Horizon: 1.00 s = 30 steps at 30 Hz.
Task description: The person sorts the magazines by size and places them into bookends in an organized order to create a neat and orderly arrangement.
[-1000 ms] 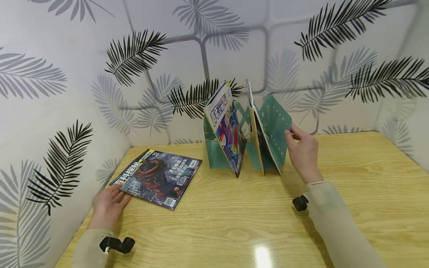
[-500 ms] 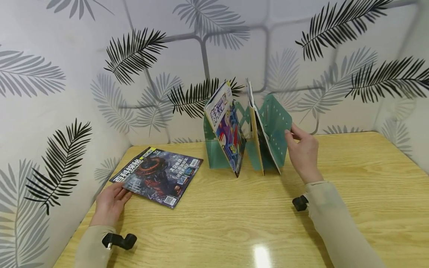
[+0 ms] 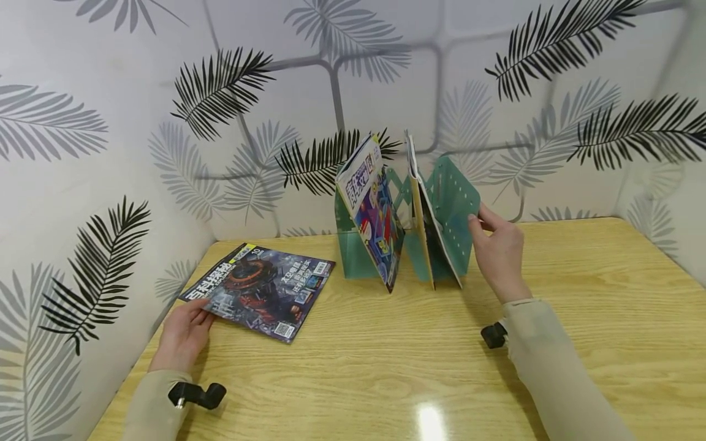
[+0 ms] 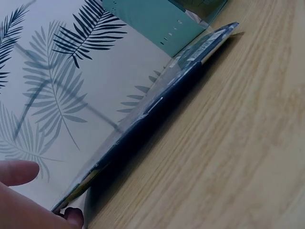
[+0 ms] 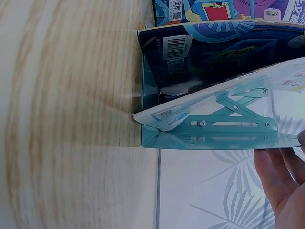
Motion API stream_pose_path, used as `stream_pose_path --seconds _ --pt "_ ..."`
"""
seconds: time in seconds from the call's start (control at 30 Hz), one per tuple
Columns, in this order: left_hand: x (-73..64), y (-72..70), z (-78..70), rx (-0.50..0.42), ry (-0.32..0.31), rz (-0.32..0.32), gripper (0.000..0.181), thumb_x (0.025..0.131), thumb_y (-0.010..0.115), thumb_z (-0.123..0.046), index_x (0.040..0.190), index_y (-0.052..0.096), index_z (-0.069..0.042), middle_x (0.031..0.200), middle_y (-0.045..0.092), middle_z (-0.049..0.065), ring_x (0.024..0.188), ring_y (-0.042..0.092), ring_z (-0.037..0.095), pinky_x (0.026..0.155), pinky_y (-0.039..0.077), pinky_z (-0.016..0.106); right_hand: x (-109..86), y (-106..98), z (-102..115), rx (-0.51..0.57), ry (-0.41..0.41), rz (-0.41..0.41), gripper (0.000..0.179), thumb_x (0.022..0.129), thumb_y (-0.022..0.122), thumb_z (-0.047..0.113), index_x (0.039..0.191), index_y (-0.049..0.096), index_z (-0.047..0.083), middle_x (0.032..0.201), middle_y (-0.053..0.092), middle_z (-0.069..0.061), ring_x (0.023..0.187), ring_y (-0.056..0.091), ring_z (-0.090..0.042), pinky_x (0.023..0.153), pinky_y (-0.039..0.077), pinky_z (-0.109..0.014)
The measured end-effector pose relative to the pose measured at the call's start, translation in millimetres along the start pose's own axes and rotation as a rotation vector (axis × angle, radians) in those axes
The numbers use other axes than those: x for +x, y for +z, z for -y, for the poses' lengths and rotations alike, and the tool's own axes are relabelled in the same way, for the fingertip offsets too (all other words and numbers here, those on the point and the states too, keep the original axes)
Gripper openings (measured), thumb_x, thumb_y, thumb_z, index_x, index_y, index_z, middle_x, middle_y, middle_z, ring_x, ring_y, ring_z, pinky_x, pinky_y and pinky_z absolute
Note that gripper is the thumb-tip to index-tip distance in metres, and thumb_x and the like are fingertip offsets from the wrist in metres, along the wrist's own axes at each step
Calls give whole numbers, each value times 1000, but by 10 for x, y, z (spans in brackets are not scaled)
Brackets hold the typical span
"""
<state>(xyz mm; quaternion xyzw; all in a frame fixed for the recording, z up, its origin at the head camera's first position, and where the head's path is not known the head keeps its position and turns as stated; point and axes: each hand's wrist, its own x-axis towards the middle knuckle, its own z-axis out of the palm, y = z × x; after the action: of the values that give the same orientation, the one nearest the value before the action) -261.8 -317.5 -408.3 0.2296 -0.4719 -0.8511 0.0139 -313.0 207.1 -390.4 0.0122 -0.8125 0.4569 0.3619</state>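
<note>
A dark magazine (image 3: 265, 291) with a machine on its cover lies at the left of the table, its near edge raised a little. My left hand (image 3: 183, 331) grips its near left corner, with fingertips under the edge, as the left wrist view of the magazine (image 4: 157, 102) shows. At the back stands a green expandable bookend (image 3: 455, 196). My right hand (image 3: 498, 248) pinches the edge of its right-hand plate. In the right wrist view, the thumb side of that hand is partly cut off. A colourful magazine (image 3: 377, 214) leans inside the bookend's left part.
More thin magazines (image 3: 421, 214) stand spread apart in the bookend's right part, near the right plate. The wooden table (image 3: 353, 367) meets a leaf-patterned wall (image 3: 220, 153) at the back and left.
My left hand has shifted slightly right and up, and the dark magazine has moved slightly with it. The right hand and the bookend stay where they were.
</note>
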Motion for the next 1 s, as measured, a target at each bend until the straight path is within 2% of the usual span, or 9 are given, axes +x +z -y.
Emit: stream_pose_path --seconds 0.17,0.27,0.4,0.5,0.63,0.73,0.83,0.9,1.0 --pt "45 -1 21 -29 31 45 82 102 39 1 152 -24 -13 162 -14 0 145 3 5 114 13 18 5 -1 5 -4 -8 -8 35 99 58 23 133 63 16 116 69 -9 95 68 -26 56 40 -13" --pt "64 -15 41 -26 59 69 82 101 39 3 153 -21 -13 162 -11 -1 144 5 4 113 14 18 5 0 5 -2 -7 -6 35 99 58 23 133 63 15 117 69 -9 95 68 -26 57 41 -13" --pt "43 -11 77 -43 78 106 76 100 38 5 158 -8 -15 163 5 1 143 17 9 114 20 23 3 2 -3 1 -6 -4 35 99 57 23 133 62 15 117 69 -9 95 68 -26 56 41 -13" --pt "6 21 101 -78 64 124 74 99 39 7 158 4 -21 157 21 4 138 29 14 113 26 32 1 2 -9 3 -6 -5 35 99 58 23 133 63 15 116 69 -9 94 68 -26 55 41 -13" --pt "-18 63 125 -83 55 107 76 97 43 10 154 9 -29 147 34 3 129 41 17 103 40 40 2 1 -12 -2 -6 -10 35 99 58 23 132 63 15 115 69 -9 93 68 -27 56 41 -13" --pt "-22 88 149 -72 51 72 85 97 44 10 152 0 -36 145 33 4 127 44 18 98 44 39 5 2 -15 -5 -11 -15 35 99 58 23 132 63 15 115 69 -9 93 69 -27 56 40 -12" --pt "-20 110 179 -75 41 38 94 97 44 10 150 -12 -43 151 23 7 131 39 19 103 39 40 6 5 -19 -7 -16 -18 35 98 59 22 132 64 15 115 69 -9 93 69 -27 59 40 -10" --pt "-16 128 194 -82 37 21 96 97 44 10 150 -15 -44 156 17 7 135 34 21 108 34 40 5 7 -22 -8 -17 -20 35 98 59 22 132 64 15 116 69 -9 93 69 -26 62 40 -10" --pt "-23 160 200 -102 25 20 91 99 42 9 154 -10 -41 160 13 3 140 28 20 113 28 39 1 10 -23 -13 -12 -20 35 98 59 22 132 64 15 116 69 -9 93 69 -26 64 41 -10"
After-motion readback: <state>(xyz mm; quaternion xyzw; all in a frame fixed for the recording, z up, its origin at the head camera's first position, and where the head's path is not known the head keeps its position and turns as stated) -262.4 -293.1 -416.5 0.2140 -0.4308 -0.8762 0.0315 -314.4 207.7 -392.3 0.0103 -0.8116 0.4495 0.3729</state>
